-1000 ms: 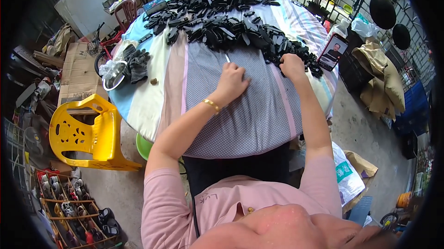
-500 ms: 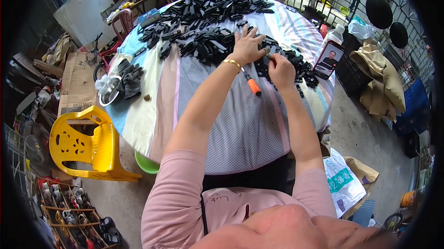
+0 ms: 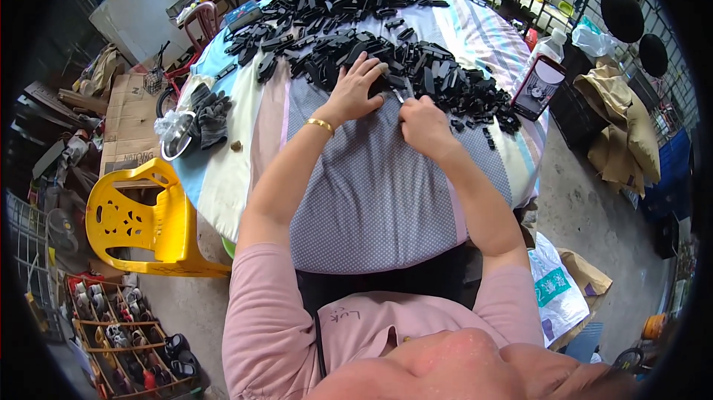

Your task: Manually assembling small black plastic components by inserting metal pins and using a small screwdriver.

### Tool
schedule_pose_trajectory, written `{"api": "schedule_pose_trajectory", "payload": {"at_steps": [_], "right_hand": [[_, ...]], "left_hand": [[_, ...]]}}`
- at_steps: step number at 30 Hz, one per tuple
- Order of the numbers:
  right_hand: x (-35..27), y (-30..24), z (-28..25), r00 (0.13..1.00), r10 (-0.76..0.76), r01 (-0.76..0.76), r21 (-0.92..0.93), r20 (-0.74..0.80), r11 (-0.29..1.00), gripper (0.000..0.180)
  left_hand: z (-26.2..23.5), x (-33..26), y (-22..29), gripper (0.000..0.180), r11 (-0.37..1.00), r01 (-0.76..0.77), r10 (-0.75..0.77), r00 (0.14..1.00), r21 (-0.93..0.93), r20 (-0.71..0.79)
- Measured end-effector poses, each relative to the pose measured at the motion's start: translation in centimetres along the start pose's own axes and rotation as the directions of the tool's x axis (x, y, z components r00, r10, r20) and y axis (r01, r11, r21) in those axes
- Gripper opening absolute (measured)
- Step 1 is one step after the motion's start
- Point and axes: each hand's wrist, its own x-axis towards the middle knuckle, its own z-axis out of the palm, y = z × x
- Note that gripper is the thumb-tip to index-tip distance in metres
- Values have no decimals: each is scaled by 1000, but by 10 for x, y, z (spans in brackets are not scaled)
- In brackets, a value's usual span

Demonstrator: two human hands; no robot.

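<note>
On the cloth-covered round table [image 3: 356,229] lie heaps of small black plastic pieces [image 3: 334,51]. My left hand [image 3: 356,92] rests at the near edge of the closer heap, its fingers stretched out over the pieces. Just to the right, my right hand [image 3: 427,125] is closed around a screwdriver-like tool [image 3: 399,95]. Its thin metal shaft points away toward the heap and my left thumb. The fingers hide the handle. Whether a piece lies at the tool's tip is too small to tell.
A phone [image 3: 538,88] leans against a clear plastic bottle [image 3: 551,45] at the right. Dark gloves [image 3: 212,116] and a white bowl [image 3: 178,149] sit near the left edge. A yellow chair [image 3: 141,218] stands left; a shoe rack [image 3: 122,337] is below it.
The orange-handled tool has left the tablecloth and is now in my right hand. Both hands have moved left, the left one off the middle of the heap. The view has shifted slightly.
</note>
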Motion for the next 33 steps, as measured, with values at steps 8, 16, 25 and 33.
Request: {"api": "schedule_pose_trajectory", "payload": {"at_steps": [8,16,25,33], "right_hand": [[-4,-17,-11,968,19,31,197,-249,980,10],[1,-27,-8,963,44,128,596,-265,793,16],[-8,-44,-4,975,158,85,913,-159,399,13],[-5,-51,-13,940,-107,328,765,-325,555,16]], "left_hand": [[-10,-55,28,65,981,130,-146,984,-145,-101],[-29,-88,39,21,964,217,-248,942,-152,-226],[-41,-97,60,22,-233,359,-367,828,-904,423],[-60,-104,59,27,-266,312,-388,831,-912,397]]}}
